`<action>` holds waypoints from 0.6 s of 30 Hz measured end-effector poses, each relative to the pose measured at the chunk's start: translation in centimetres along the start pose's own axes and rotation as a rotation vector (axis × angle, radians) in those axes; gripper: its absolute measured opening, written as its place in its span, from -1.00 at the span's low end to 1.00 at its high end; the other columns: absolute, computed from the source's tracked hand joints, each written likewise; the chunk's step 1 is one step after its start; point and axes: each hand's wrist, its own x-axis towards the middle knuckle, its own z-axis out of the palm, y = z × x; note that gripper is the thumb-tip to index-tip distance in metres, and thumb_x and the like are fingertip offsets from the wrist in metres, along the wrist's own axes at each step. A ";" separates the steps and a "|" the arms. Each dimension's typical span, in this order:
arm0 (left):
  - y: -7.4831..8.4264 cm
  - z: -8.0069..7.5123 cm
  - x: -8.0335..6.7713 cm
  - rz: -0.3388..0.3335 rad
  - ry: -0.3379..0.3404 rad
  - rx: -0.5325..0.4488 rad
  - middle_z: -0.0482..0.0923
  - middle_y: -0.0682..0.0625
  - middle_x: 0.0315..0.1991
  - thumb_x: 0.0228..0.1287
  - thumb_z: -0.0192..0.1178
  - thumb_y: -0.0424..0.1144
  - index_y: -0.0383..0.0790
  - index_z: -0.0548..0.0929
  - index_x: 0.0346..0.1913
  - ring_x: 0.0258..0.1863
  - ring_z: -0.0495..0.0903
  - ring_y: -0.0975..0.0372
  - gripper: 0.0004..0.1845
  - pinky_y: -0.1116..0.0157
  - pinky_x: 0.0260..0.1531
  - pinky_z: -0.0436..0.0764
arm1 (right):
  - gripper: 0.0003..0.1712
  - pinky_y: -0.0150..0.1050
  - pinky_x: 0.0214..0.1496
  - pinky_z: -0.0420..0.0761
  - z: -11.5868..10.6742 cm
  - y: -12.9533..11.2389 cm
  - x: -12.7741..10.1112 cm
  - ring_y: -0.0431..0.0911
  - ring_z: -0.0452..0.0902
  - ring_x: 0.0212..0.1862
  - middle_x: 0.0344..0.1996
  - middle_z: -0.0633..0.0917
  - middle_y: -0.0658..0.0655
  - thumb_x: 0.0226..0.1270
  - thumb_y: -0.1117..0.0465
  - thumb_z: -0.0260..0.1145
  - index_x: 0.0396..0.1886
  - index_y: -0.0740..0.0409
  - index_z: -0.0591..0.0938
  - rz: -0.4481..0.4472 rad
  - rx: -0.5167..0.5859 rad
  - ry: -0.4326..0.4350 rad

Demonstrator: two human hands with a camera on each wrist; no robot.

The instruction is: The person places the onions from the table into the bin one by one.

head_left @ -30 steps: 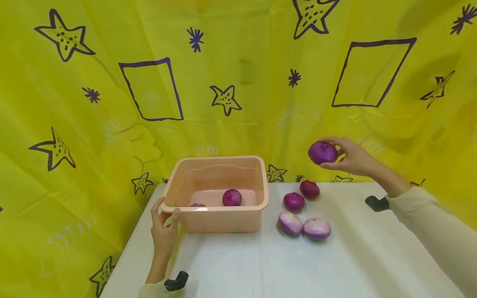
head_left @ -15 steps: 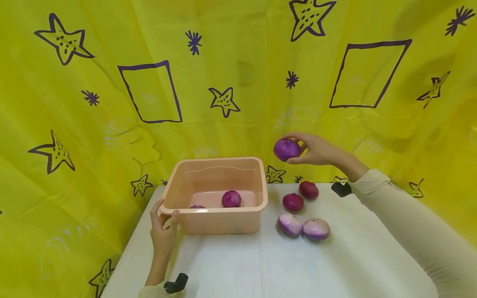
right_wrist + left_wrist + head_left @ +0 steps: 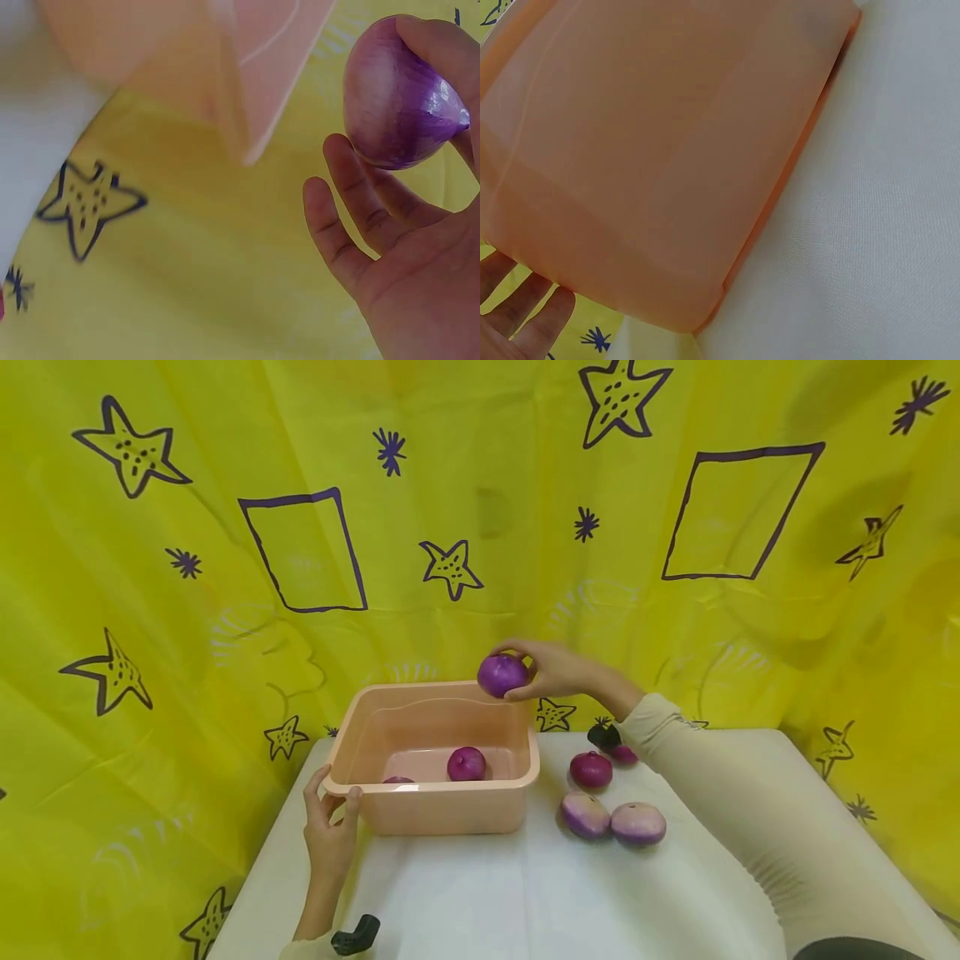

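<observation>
Overhead, the outstretched right hand (image 3: 558, 670) pinches a purple onion (image 3: 502, 675) above the basin (image 3: 435, 797); the left hand (image 3: 330, 831) grips its corner.

table (image 3: 525, 902) white | on it: peach tub (image 3: 442, 814), four loose onions (image 3: 585, 812)

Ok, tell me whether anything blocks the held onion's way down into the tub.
Nothing visible does. The right hand holds the onion above the tub's back right corner; below is open tub, its two onions lying nearer the front.
</observation>
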 end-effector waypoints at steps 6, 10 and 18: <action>0.0 0.0 0.0 -0.012 -0.013 -0.001 0.41 -0.21 0.45 0.51 0.19 -0.20 0.03 0.16 0.57 0.03 0.49 0.47 -0.32 0.63 -0.14 0.54 | -0.20 -0.11 0.06 0.70 1.9 -0.9 2.3 0.06 0.68 -0.06 0.14 0.62 0.22 0.16 0.16 0.61 0.39 -0.01 0.47 -0.029 0.026 -0.017; 0.0 0.0 0.0 -0.017 -0.012 0.008 0.44 -0.21 0.43 0.51 0.19 -0.20 0.04 0.16 0.57 0.02 0.49 0.45 -0.32 0.62 -0.14 0.54 | -0.21 -0.12 0.08 0.68 2.8 -1.5 3.4 0.08 0.65 -0.01 0.14 0.62 0.21 0.17 0.15 0.60 0.39 -0.04 0.47 -0.045 0.042 -0.032; -0.2 0.0 0.0 -0.019 -0.005 0.007 0.44 -0.19 0.43 0.52 0.17 -0.19 0.03 0.16 0.56 0.04 0.50 0.40 -0.34 0.62 -0.13 0.54 | -0.24 -0.09 0.13 0.67 4.8 -1.8 5.0 0.09 0.62 0.09 0.17 0.61 0.19 0.17 0.15 0.60 0.35 0.00 0.48 -0.081 0.073 -0.050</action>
